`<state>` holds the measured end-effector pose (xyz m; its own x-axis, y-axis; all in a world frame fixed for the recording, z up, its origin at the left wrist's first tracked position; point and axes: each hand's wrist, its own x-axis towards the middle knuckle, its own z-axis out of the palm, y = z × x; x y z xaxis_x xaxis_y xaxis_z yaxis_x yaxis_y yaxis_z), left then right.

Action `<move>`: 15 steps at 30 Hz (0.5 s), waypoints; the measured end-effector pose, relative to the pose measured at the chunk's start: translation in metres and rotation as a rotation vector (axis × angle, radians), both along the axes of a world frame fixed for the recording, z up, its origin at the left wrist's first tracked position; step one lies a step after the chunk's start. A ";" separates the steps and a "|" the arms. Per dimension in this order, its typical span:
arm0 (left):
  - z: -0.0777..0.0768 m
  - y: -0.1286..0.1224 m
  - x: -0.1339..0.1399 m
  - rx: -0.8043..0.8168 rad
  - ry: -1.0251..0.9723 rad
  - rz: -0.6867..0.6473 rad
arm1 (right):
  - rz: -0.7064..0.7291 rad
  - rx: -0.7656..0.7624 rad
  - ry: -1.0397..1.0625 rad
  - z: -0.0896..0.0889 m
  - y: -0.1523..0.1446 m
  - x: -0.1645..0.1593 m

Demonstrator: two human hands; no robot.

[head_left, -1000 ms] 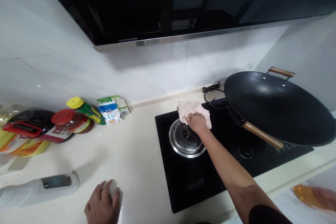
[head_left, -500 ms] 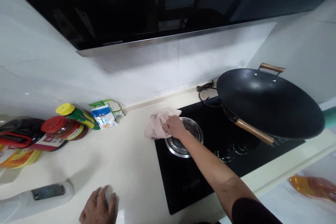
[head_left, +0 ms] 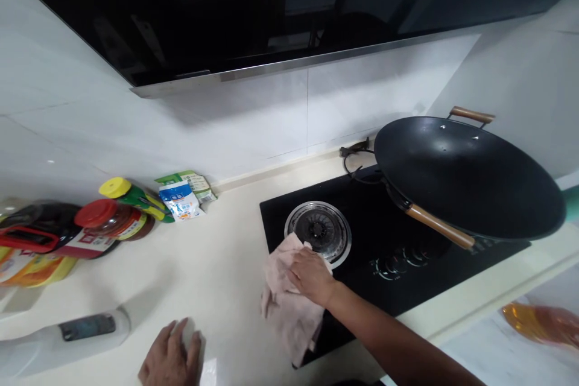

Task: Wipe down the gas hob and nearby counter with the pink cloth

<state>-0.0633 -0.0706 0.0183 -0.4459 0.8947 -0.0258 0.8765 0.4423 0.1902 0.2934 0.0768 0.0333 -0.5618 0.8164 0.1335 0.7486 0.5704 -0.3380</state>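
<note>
A pale pink cloth lies bunched under my right hand, which presses it on the front left part of the black glass stove. The cloth reaches over the stove's left edge onto the counter. Just behind my right hand is the round metal burner, bare of any pan. My left hand rests on the white counter with its fingers apart, holding nothing.
A large black wok with wooden handles sits over the right burner. At the left stand a red-lidded jar, a yellow-capped bottle, seasoning packets and a whitish bottle. A range hood overhangs the stove.
My right hand has drawn the cloth from the burner's back left side toward the stove's front left, uncovering the burner. My left hand stays in place.
</note>
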 end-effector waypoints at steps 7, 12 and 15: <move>-0.001 0.000 0.000 -0.008 -0.013 0.013 | -0.079 0.055 0.055 -0.009 -0.020 0.082; 0.001 0.001 0.001 0.001 -0.011 0.012 | -0.295 0.072 0.025 -0.009 0.010 0.145; 0.002 0.001 0.003 0.026 0.000 0.022 | -0.433 0.076 -0.005 -0.008 0.023 0.155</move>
<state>-0.0605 -0.0696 0.0198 -0.4658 0.8849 -0.0025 0.8664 0.4566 0.2022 0.4488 0.1002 0.0250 -0.1708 0.9647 0.2002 0.9254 0.2269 -0.3036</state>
